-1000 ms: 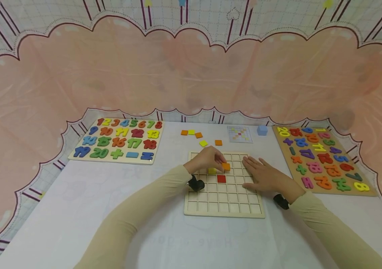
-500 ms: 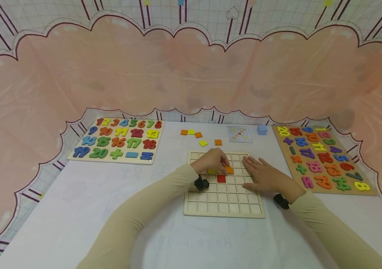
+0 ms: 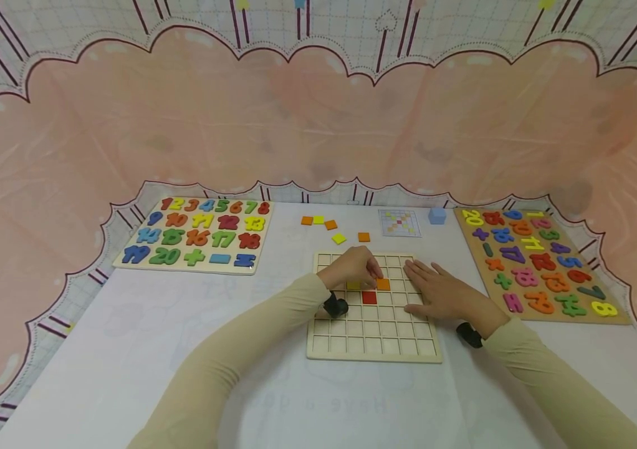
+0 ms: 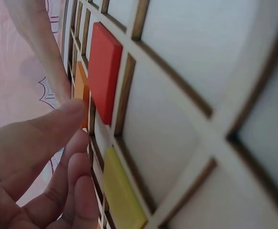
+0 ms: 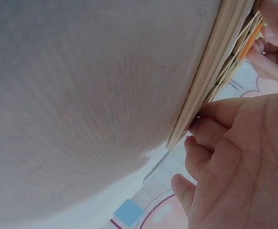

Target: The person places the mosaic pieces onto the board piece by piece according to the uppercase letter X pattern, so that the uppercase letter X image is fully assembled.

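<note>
A wooden grid board (image 3: 374, 346) lies on the white table. Set in its cells are a red tile (image 3: 369, 298), a yellow tile (image 3: 354, 285) partly hidden by my left hand, and an orange tile (image 3: 383, 285). My left hand (image 3: 352, 265) reaches over the board from the left, its thumb and fingertips pinching the orange tile's near-left edge. The left wrist view shows the thumb (image 4: 67, 117) covering part of that tile. My right hand (image 3: 444, 293) rests with extended fingers on the board's right edge; in the right wrist view its fingers touch the board's side.
Behind the board lie loose orange and yellow tiles (image 3: 339, 239), a pattern card (image 3: 401, 224) and a blue cube (image 3: 437, 216). A number puzzle board (image 3: 219, 270) stands at left, another (image 3: 576, 319) at right. A patterned cloth backdrop (image 3: 318, 125) hangs behind.
My left hand has moved slightly right, bringing the orange tile down into a cell to the upper right of the red tile. My right hand has stayed in place.
</note>
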`<state>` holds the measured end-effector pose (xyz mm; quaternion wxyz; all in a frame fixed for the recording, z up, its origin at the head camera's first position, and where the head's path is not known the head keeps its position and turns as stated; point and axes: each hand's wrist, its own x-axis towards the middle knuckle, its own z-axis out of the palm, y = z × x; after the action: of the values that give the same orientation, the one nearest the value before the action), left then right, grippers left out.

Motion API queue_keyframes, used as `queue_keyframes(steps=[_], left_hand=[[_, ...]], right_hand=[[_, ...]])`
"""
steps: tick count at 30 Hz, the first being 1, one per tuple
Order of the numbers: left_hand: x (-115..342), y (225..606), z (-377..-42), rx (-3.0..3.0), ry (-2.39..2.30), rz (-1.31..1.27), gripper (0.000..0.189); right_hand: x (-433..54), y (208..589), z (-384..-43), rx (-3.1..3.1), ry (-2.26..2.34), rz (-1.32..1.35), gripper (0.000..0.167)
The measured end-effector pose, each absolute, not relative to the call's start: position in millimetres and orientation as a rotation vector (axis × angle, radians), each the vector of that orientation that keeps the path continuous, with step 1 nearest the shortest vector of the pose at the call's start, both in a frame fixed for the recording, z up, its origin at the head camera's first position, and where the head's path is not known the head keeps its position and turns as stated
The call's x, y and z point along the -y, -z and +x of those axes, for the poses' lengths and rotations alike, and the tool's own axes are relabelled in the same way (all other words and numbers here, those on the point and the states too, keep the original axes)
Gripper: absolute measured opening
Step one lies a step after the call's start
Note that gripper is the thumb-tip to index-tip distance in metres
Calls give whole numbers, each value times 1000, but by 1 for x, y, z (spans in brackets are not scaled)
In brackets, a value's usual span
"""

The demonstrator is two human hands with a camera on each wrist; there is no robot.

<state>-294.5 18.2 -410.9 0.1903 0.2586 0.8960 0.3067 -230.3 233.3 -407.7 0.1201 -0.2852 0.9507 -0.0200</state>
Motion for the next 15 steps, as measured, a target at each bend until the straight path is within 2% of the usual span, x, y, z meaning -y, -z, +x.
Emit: queue_keyframes(steps=[15], left_hand=[[-14, 409, -293, -2498, -854, 722, 16]], right_hand=[[-232, 407, -230, -2762, 61, -819, 88]])
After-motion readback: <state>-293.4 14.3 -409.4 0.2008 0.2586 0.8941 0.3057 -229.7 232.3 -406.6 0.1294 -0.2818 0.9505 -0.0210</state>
